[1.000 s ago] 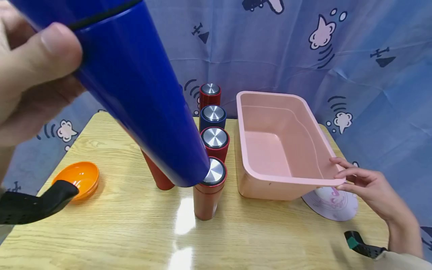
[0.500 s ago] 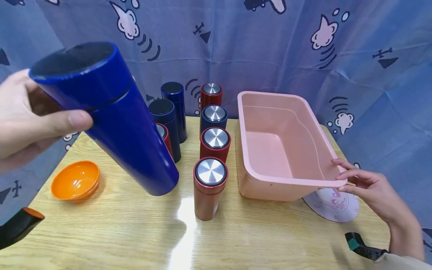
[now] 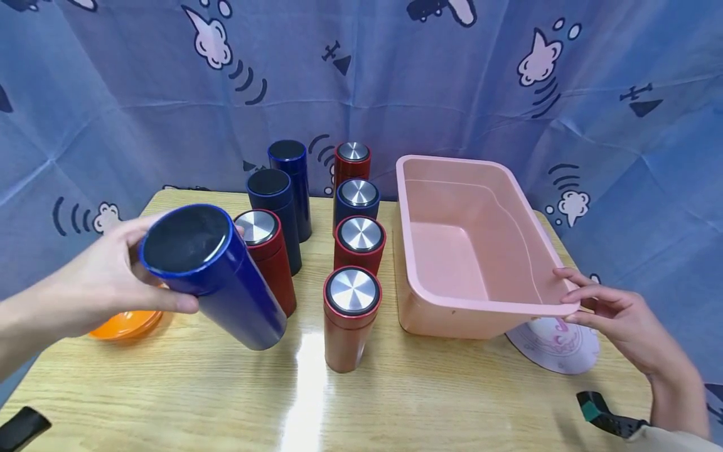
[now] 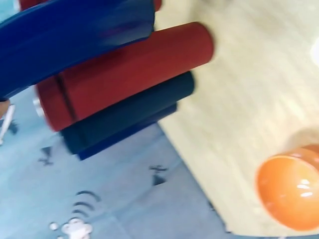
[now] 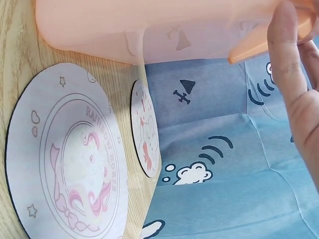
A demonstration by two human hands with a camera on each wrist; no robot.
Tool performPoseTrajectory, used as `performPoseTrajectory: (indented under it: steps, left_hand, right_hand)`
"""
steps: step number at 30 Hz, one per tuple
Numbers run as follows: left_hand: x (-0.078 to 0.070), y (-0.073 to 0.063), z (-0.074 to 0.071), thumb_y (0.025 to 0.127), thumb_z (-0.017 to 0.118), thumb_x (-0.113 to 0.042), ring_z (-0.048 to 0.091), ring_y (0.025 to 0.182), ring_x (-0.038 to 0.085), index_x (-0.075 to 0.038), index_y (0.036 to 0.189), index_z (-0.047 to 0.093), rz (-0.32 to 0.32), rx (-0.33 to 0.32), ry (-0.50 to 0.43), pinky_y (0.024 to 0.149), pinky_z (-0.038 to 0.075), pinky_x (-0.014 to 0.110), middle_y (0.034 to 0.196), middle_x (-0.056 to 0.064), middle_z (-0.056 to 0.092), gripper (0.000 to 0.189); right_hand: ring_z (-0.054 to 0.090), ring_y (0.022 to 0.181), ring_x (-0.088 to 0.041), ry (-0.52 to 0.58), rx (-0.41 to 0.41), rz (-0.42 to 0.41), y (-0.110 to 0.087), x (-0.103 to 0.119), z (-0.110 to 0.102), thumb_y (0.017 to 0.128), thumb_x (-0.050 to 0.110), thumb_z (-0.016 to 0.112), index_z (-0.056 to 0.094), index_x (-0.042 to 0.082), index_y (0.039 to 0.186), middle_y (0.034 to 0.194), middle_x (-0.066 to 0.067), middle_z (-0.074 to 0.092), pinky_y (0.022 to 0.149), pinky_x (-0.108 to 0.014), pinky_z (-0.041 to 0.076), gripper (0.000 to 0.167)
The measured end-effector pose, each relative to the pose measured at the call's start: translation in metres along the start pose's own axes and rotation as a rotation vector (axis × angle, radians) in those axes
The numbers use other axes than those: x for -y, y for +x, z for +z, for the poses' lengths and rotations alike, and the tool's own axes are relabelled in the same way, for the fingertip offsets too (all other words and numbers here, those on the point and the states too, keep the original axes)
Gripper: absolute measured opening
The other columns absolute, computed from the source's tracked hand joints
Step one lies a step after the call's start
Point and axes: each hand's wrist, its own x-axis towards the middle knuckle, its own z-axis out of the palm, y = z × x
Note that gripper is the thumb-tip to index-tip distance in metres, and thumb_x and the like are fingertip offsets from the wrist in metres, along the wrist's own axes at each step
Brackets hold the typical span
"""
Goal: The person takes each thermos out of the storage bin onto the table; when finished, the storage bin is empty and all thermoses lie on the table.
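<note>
My left hand (image 3: 121, 276) grips a shiny blue vacuum flask (image 3: 243, 307) with a black top, fingers and thumb round its upper part. The flask leans, its base low over the wooden table on the near side of a red flask (image 3: 277, 276); whether the base touches the wood I cannot tell. In the left wrist view the blue flask (image 4: 75, 40) is blurred and overlaps the red flask (image 4: 134, 69). My right hand (image 3: 627, 320) pinches the near right corner of a pink plastic bin (image 3: 491, 306), thumb below the rim and fingers on top.
Behind the red flask stand a dark blue flask (image 3: 285, 213) and a blue flask (image 3: 299, 182). Another row ends nearest me in a copper-pink flask (image 3: 346, 339). An orange bowl (image 3: 121, 326) is partly behind my left hand. Round mats (image 5: 65, 159) lie beside the bin.
My left hand has lowered the blue flask from close to the camera toward the table at the left row's near end. The right hand keeps its place on the bin.
</note>
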Motion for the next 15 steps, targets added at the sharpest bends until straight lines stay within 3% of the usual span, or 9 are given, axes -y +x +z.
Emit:
performPoseTrajectory:
  steps: [1, 4, 12, 15]
  left_hand:
    - [-0.022, 0.001, 0.020, 0.062, 0.072, 0.028, 0.062, 0.104, 0.019, -0.006, 0.135, 0.051, -0.010, -0.004, 0.020, 0.078, 0.055, 0.026, 0.125, 0.011, 0.060, 0.083]
    - [-0.031, 0.003, 0.033, 0.064, 0.073, 0.026, 0.060, 0.110, 0.016, -0.006, 0.135, 0.050, -0.029, 0.055, 0.029, 0.085, 0.053, 0.024, 0.126, 0.006, 0.062, 0.081]
    - [-0.006, -0.007, 0.029, 0.064, 0.084, 0.008, 0.055, 0.114, 0.010, -0.010, 0.139, 0.046, -0.058, 0.116, 0.306, 0.092, 0.045, 0.017, 0.125, 0.003, 0.061, 0.086]
    - [0.000, -0.007, 0.030, 0.066, 0.084, 0.003, 0.054, 0.115, 0.012, -0.011, 0.138, 0.047, -0.084, 0.133, 0.301, 0.093, 0.044, 0.019, 0.125, 0.005, 0.060, 0.082]
  right_hand:
    - [0.044, 0.126, -0.001, -0.012, -0.003, 0.004, 0.000, 0.001, 0.000, 0.080, -0.030, 0.052, 0.067, -0.007, 0.101, 0.135, 0.004, 0.055, 0.090, -0.009, 0.043, 0.034]
    - [0.043, 0.127, -0.001, -0.038, -0.006, 0.018, 0.000, 0.002, 0.000, 0.081, -0.028, 0.053, 0.067, -0.008, 0.100, 0.136, 0.005, 0.054, 0.091, -0.008, 0.041, 0.032]
    - [0.043, 0.127, -0.002, -0.061, -0.010, 0.022, 0.000, 0.004, 0.001, 0.081, -0.027, 0.055, 0.066, -0.008, 0.101, 0.135, 0.004, 0.055, 0.090, -0.009, 0.042, 0.029]
    - [0.044, 0.127, 0.000, -0.064, -0.011, 0.023, 0.000, 0.005, 0.002, 0.080, -0.027, 0.056, 0.066, -0.009, 0.100, 0.134, 0.005, 0.055, 0.090, -0.009, 0.042, 0.029]
